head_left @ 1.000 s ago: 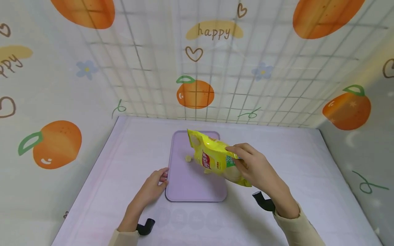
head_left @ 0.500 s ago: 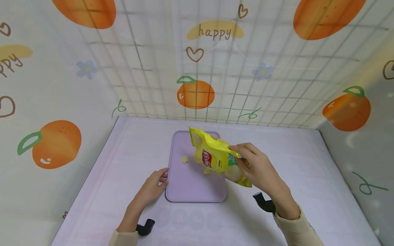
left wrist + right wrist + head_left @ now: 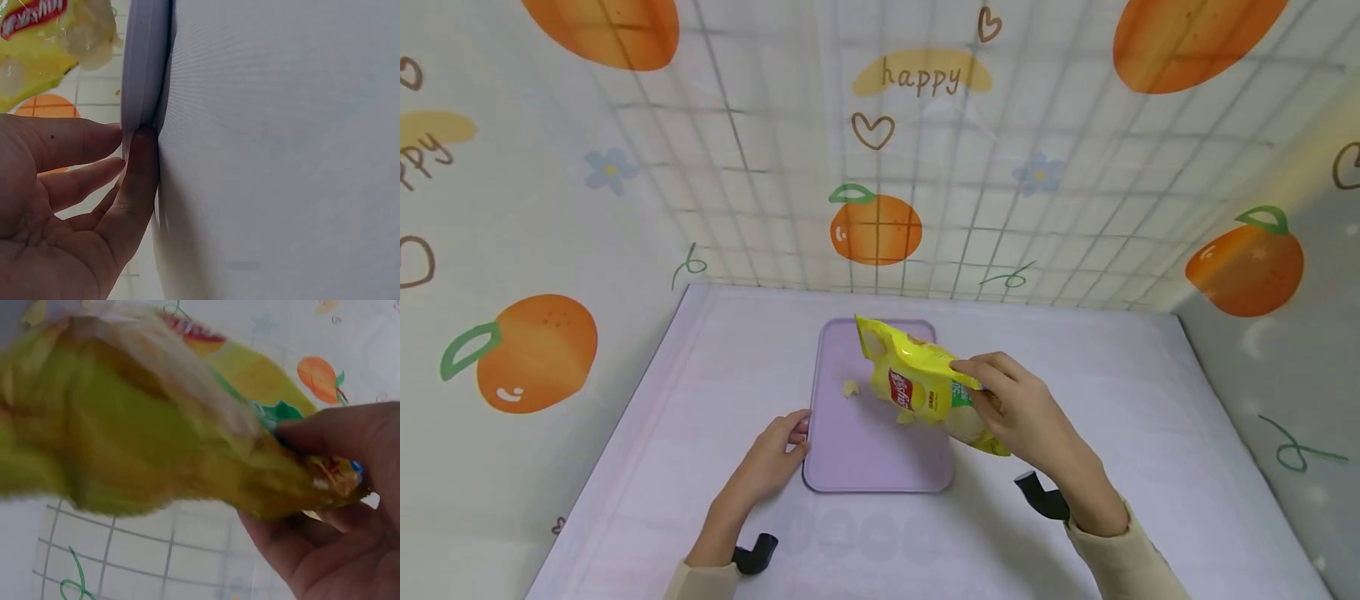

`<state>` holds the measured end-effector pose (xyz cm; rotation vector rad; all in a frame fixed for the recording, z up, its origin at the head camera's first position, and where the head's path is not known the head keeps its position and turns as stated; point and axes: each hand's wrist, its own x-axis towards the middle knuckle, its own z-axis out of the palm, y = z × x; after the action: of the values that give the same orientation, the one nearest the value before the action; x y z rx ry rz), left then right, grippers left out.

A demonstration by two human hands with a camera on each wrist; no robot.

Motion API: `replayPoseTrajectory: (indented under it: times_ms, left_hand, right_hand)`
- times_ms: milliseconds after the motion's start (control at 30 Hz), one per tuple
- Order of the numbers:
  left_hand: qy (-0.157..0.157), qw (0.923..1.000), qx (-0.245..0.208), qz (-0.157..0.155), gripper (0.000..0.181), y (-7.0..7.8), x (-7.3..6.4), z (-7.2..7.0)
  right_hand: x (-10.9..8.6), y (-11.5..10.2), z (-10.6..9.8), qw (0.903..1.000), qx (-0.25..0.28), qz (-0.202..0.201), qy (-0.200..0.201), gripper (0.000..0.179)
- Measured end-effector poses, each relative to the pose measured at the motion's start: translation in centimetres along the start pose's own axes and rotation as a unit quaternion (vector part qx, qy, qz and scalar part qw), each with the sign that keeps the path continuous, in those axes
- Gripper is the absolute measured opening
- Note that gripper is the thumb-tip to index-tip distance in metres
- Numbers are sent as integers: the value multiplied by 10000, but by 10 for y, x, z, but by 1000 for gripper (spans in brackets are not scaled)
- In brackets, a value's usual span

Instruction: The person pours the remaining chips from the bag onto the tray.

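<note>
Above the lilac tray [image 3: 880,467], my right hand [image 3: 1030,408] grips a yellow bag of potato chips [image 3: 925,375] by its right end, thumb and fingers on either side. The bag is tilted, with its left end lower over the tray; it blurs in the right wrist view. One pale potato chip [image 3: 850,388] lies on the tray left of the bag. Another chip [image 3: 905,417] shows just under the bag's lower edge. My left hand [image 3: 771,454] pinches the tray's left rim [image 3: 140,75] between thumb and fingers. The bag hides the tray's upper right part.
The tray lies on a pale cloth-covered table [image 3: 700,400]. Behind stands a backdrop [image 3: 880,167] printed with oranges and a grid, with further printed sheets at both sides. Black camera mounts [image 3: 1043,497] sit at both wrists.
The bag has shifted slightly right and up, then back left, in my right hand. The chip left of it has moved a little to the left. My left hand stays on the tray rim.
</note>
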<state>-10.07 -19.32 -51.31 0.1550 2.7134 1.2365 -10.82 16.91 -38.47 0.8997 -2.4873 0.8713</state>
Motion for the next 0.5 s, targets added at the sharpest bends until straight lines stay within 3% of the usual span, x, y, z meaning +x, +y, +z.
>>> replayPoseTrajectory:
  times_ms: [500]
  left_hand:
    - [-56,10000,15,-76,49,3,1,0]
  right_hand:
    - [-1,-3,-4,9997,143,77,168,50]
